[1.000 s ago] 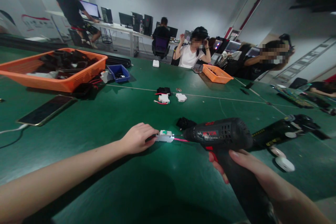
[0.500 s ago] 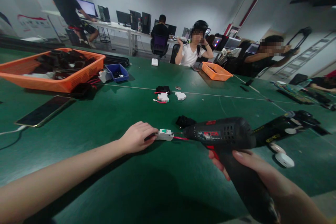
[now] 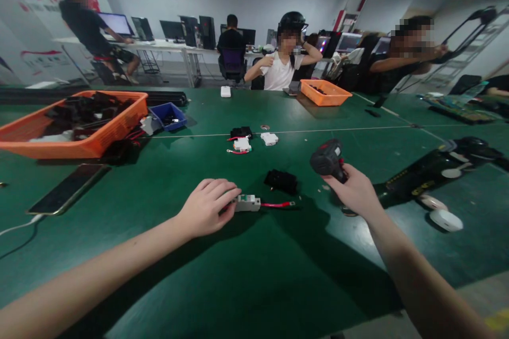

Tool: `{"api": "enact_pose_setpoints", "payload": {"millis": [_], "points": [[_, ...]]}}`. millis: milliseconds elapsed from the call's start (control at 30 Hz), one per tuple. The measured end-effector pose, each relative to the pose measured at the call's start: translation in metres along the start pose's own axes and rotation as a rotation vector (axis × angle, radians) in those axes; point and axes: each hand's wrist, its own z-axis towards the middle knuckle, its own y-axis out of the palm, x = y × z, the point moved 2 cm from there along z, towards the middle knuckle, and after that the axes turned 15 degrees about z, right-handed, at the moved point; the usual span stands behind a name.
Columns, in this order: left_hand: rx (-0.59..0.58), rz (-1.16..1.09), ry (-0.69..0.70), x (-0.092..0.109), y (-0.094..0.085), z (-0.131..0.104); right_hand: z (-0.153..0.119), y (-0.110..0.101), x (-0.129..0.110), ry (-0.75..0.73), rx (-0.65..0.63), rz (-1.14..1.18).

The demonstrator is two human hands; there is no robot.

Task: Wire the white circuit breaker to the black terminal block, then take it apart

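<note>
My left hand (image 3: 209, 206) is closed around the left end of a white circuit breaker (image 3: 248, 203) on the green table. A short red wire (image 3: 276, 205) with a metal lug runs out of its right end. My right hand (image 3: 356, 190) grips a black cordless drill (image 3: 328, 159) by the handle, above the table and to the right of the breaker, its rear towards me. The drill's tip is hidden. Just behind the wire lies a black plastic part (image 3: 281, 181). Farther back sit another white breaker with red wires (image 3: 242, 144) and a white piece (image 3: 269, 139).
An orange basket (image 3: 91, 145) of black parts and a small blue bin (image 3: 169, 116) stand at left, near a phone (image 3: 69, 188) on a cable. Another orange basket (image 3: 325, 96) is across the table. A black cylindrical device (image 3: 429, 172) and white round lid (image 3: 446, 220) lie at right.
My right hand has carried the drill away from the wire, farther back over the table, and turned it. The wire's lug now shows. My left hand stays on the breaker.
</note>
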Motion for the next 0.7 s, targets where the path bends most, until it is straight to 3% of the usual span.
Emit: {"api": "enact_pose_setpoints", "payload": {"millis": [167, 333, 500, 600, 700], "points": [[-0.086, 0.026, 0.045, 0.03, -0.005, 0.026, 0.013, 0.011, 0.043, 0.086, -0.062, -0.383], [-0.09, 0.101, 0.114, 0.056, 0.012, 0.04, 0.015, 0.011, 0.058, 0.097, -0.151, -0.498], [-0.081, 0.19, 0.144, 0.061, 0.032, 0.034, 0.02, 0.011, 0.06, 0.098, -0.199, -0.523], [-0.082, 0.217, 0.166, 0.058, 0.033, 0.028, 0.018, 0.012, 0.062, 0.076, -0.191, -0.556], [-0.083, 0.232, 0.15, 0.054, 0.029, 0.022, 0.01, 0.013, 0.059, -0.027, -0.104, -0.638]]}}
